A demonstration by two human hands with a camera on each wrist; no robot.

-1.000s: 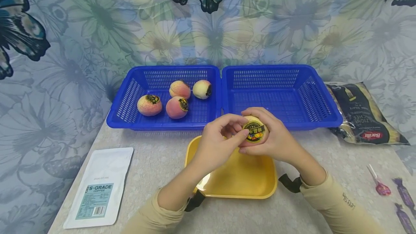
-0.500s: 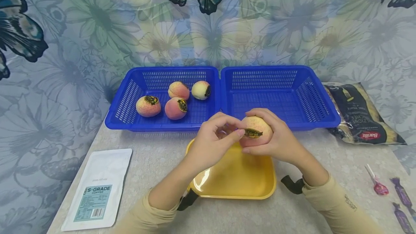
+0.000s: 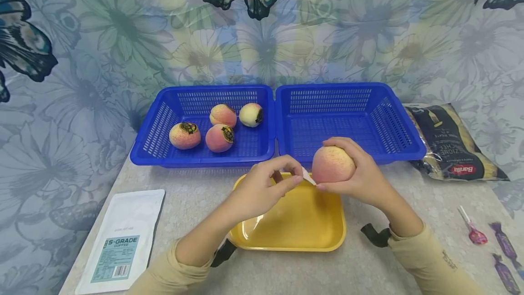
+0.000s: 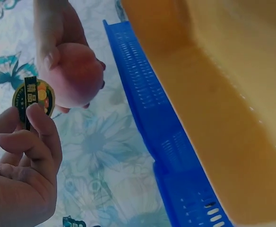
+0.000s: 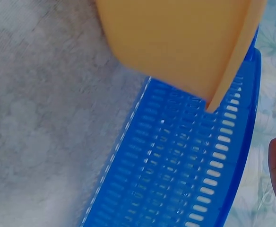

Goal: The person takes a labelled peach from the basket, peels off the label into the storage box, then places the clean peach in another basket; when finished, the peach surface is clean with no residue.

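Observation:
My right hand (image 3: 362,172) grips a pink and yellow peach (image 3: 333,164) above the far right part of the yellow tray (image 3: 292,246). Between thumb and forefinger, my left hand (image 3: 266,188) pinches a sticker (image 3: 309,176), its pale back showing in the head view. From the left wrist view, the sticker (image 4: 33,97) is round, black and gold with a dark band, and the peach (image 4: 79,75) beside it has a bare pink side. Several more peaches (image 3: 219,138) with dark stickers lie in the left blue basket (image 3: 204,160).
A second blue basket (image 3: 352,156) stands right of the first, behind the tray. A black Barilla bag (image 3: 452,142) leans by its right end. A white coffee pouch (image 3: 123,240) lies at left; a lollipop (image 3: 476,236) and purple wrapped candies (image 3: 505,245) lie at right.
The sticker has come off the peach and is now in my left fingers. My left hand has drawn slightly left and down, and my right hand has shifted right with the peach.

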